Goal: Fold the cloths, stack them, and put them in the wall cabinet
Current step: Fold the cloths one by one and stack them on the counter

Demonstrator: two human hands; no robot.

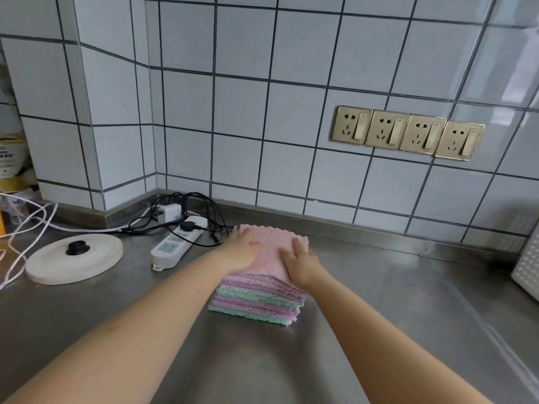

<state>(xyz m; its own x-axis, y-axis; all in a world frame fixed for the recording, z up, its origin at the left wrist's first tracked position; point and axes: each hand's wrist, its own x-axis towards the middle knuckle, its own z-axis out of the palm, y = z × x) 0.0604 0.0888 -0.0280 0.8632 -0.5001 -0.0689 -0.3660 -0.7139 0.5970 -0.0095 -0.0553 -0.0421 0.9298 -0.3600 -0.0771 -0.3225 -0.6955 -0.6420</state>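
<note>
both forearms reach forward over the steel counter (379, 287), and the left hand (240, 252) and right hand (300, 263) lie flat, fingers straight, on the pink top cloth (272, 246). it crowns the stack of folded cloths (256, 301) beside a white power strip (178, 243).

Two bare forearms come into the picture from the lower edge. No sleeve shows on them up to the frame border. The left hand (243, 252) and the right hand (300, 262) carry, as far as this wide view lets one judge, no ring, watch or glove.
</note>
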